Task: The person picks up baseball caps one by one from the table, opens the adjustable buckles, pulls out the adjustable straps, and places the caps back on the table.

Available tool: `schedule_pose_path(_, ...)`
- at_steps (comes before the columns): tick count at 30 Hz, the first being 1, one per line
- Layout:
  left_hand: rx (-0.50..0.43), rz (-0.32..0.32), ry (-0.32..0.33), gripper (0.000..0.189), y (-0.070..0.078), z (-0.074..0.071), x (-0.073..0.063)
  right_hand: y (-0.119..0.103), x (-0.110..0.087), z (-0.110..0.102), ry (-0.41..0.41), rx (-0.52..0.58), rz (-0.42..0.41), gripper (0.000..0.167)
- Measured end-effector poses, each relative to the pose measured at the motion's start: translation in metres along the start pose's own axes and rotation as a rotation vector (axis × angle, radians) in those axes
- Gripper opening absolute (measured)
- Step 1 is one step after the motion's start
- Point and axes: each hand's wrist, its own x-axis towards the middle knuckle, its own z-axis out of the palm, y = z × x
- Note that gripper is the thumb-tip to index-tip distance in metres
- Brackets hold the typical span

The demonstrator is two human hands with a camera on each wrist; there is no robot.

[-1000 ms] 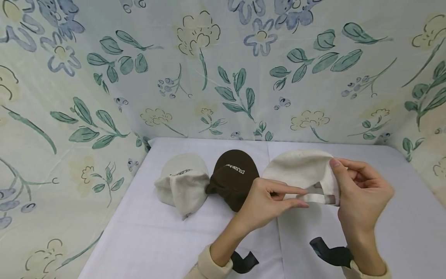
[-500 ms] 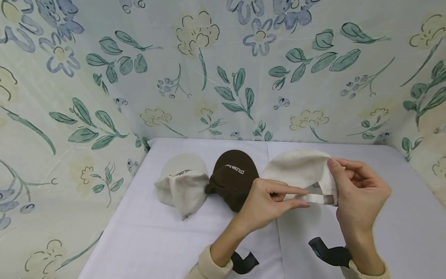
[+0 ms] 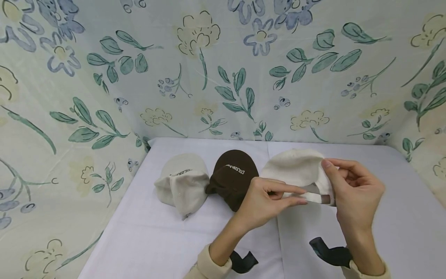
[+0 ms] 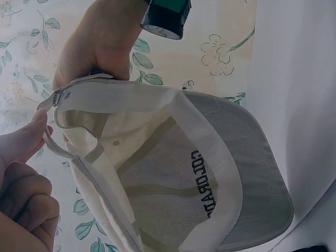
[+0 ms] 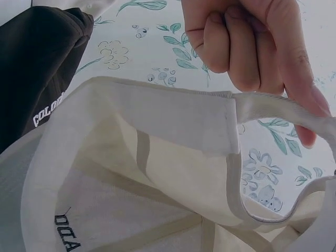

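A cream baseball cap (image 3: 292,166) is held up over the right half of the table, its back strap toward me. My left hand (image 3: 261,201) pinches the strap (image 3: 312,197) between thumb and index finger, other fingers curled in. My right hand (image 3: 360,193) grips the cap's back edge beside the strap opening, thumb on the outer side. In the left wrist view, a small buckle (image 4: 56,98) sits on the strap near the right hand, and the grey-looking brim (image 4: 257,173) points away. Dark lettering (image 4: 203,184) shows inside the crown.
Left of the held cap, a dark brown cap (image 3: 235,170) with white lettering lies on the white-covered table (image 3: 146,240). Beside it lies a light beige cap (image 3: 184,182), its fabric pushed in at the front. A floral cloth (image 3: 223,77) hangs behind the table.
My right hand has shifted slightly left, bringing the cap's back edge with it toward my left hand. My left hand stays almost still on the strap. The other two caps have not moved.
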Motion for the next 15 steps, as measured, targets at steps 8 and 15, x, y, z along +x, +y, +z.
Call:
schedule_pose_path(8, 0.013, 0.010, 0.009, 0.018, -0.0014, -0.0022, 0.0009, 0.0010, 0.0017, -0.0022, -0.045, -0.099, -0.016, 0.017)
schedule_pose_path(15, 0.005, -0.001, 0.015, 0.018, -0.0022, -0.0036, 0.0010, 0.0017, 0.0025, -0.0036, -0.067, -0.163, -0.012, 0.015)
